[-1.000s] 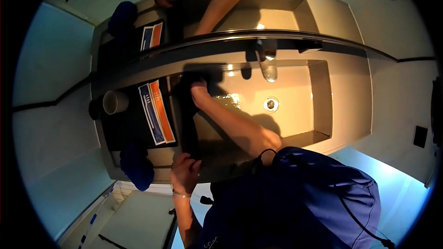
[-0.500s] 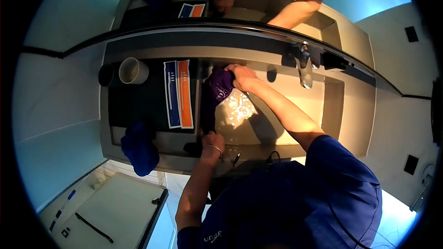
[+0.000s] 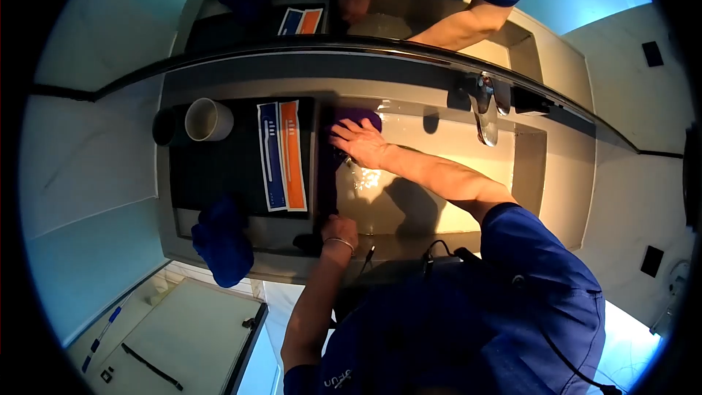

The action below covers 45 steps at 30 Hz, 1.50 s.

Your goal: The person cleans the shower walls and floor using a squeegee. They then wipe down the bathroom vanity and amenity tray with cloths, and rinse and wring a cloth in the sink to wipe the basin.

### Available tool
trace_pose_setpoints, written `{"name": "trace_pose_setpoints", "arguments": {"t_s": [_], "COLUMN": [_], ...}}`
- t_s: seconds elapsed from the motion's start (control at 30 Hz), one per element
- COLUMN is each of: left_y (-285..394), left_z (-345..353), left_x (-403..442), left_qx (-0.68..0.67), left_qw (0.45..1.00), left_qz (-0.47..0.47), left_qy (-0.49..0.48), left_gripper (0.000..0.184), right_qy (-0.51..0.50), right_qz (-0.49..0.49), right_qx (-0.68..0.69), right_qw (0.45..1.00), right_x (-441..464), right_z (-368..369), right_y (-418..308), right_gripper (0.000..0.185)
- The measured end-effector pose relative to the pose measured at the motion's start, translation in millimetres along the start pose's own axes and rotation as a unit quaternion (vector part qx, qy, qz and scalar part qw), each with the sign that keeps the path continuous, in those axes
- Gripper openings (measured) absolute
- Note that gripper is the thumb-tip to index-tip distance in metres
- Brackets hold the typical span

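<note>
A wet-looking purple cloth [image 3: 369, 115] lies along the left side of the pale sink basin [image 3: 468, 175], its darker part running toward me. My right hand [image 3: 362, 143] is on top of the cloth, palm down, with the fingers spread. At the near left corner of the basin, my left hand [image 3: 340, 230] is closed around the near end of the cloth; the fingertips are hidden. Light glints off water beneath my right wrist.
A chrome faucet [image 3: 485, 110] stands at the back right. Left of the basin, a dark mat [image 3: 219, 168] bears a white cup [image 3: 208, 120] and blue and orange packets [image 3: 281, 155]. A crumpled blue cloth [image 3: 223, 245] hangs over the front edge. A mirror [image 3: 424, 0] spans the back.
My right hand has opened from a grip on the purple cloth's far end, moved slightly left and nearer, and flattened onto it. My left hand stays at the near corner.
</note>
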<state>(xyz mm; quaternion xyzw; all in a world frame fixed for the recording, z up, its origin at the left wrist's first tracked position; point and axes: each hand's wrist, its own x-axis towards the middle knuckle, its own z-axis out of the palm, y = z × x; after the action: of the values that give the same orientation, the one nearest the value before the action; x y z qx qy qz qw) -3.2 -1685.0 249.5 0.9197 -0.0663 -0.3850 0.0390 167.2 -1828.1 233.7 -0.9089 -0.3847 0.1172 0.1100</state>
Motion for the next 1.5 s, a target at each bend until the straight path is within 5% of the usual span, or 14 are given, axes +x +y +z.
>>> {"name": "trace_pose_setpoints", "arguments": {"t_s": [0.07,0.33,0.5,0.63,0.73,1.17,1.37,1.5], "left_y": [2,-4,-13,-4,19,192,249,261], "left_z": [3,8,1,-12,1,63,45,46], "left_x": [0,-1,38,37,40,70,67,68], "left_qx": [-0.001,0.019,0.026,0.057,-0.004,-0.134,-0.217,-0.244], "left_qw": [1.000,0.999,0.996,0.990,0.995,0.984,0.969,0.959], "left_qz": [0.000,-0.016,0.009,0.047,0.030,0.120,0.121,0.145], "left_qy": [-0.017,0.022,-0.080,-0.122,-0.090,0.018,0.016,0.004], "left_gripper": [0.033,0.027,0.027,0.022,0.013,0.024,0.040,0.047], "right_qy": [0.075,0.054,0.143,0.073,-0.013,-0.052,0.114,0.102], "right_qz": [-0.038,-0.045,-0.017,0.038,0.068,0.257,0.297,0.364], "right_qx": [-0.003,-0.055,-0.052,-0.039,-0.051,-0.015,-0.006,0.064], "right_qw": [0.996,0.996,0.988,0.996,0.996,0.965,0.948,0.924], "right_x": [15,21,25,-9,-48,-224,-291,-315], "right_z": [4,9,37,20,-9,-26,10,22], "right_y": [4,15,22,25,35,111,130,114], "right_gripper": [0.043,0.042,0.043,0.046,0.052,0.057,0.032,0.031]}}
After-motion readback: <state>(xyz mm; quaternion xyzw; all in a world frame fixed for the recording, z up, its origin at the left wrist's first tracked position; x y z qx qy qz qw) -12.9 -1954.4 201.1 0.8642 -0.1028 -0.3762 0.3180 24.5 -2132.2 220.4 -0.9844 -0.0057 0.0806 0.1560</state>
